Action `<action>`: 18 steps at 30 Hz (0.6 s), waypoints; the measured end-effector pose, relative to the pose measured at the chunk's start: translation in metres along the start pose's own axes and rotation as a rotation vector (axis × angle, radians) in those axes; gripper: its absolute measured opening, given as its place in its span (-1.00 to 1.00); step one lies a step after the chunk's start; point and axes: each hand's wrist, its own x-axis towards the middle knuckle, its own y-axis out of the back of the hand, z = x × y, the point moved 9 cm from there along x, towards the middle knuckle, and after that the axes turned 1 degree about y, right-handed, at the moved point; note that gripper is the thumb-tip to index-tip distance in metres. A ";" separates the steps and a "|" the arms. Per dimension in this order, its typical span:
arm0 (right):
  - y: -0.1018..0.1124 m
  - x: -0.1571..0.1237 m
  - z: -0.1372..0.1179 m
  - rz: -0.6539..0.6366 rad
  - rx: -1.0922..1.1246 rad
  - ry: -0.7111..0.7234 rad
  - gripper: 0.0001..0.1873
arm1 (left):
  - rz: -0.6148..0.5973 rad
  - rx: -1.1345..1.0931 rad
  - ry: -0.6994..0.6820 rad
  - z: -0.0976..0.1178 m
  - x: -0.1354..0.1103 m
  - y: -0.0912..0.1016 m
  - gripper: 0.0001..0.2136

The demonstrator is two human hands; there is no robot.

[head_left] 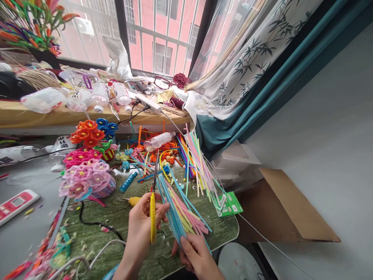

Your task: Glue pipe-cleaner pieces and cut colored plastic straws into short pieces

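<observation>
My left hand (pixel 142 225) is closed on yellow-handled scissors (pixel 152 212), whose blades point away over the table. My right hand (pixel 196 254), low at the table's front edge, grips a fanned bunch of thin blue, pink and yellow craft sticks (pixel 175 206). The scissor blades lie just left of the bunch's far ends. More loose pastel sticks (pixel 198 163) lie spread on the green mat (pixel 116 217) beyond.
Pink, orange and blue craft flowers (pixel 87 171) are piled at the left. A clear plastic bottle (pixel 159 140) lies among coloured scraps. A remote control (pixel 16 204) sits far left. Bottles and a power strip (pixel 147 103) crowd the window sill. Cardboard (pixel 288 210) lies on the floor at right.
</observation>
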 end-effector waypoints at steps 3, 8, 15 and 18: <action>-0.001 0.000 -0.001 0.007 0.008 0.007 -0.32 | -0.002 -0.010 0.009 0.001 -0.001 -0.001 -0.57; 0.000 0.001 0.000 0.019 0.035 -0.008 -0.33 | -0.005 -0.005 0.025 0.000 -0.002 -0.004 -0.57; -0.002 0.001 -0.001 0.009 0.029 -0.004 -0.35 | -0.019 0.016 0.012 0.000 -0.002 -0.004 -0.58; -0.002 0.001 -0.003 0.017 0.022 -0.008 -0.34 | -0.008 0.017 0.027 0.001 -0.002 -0.003 -0.59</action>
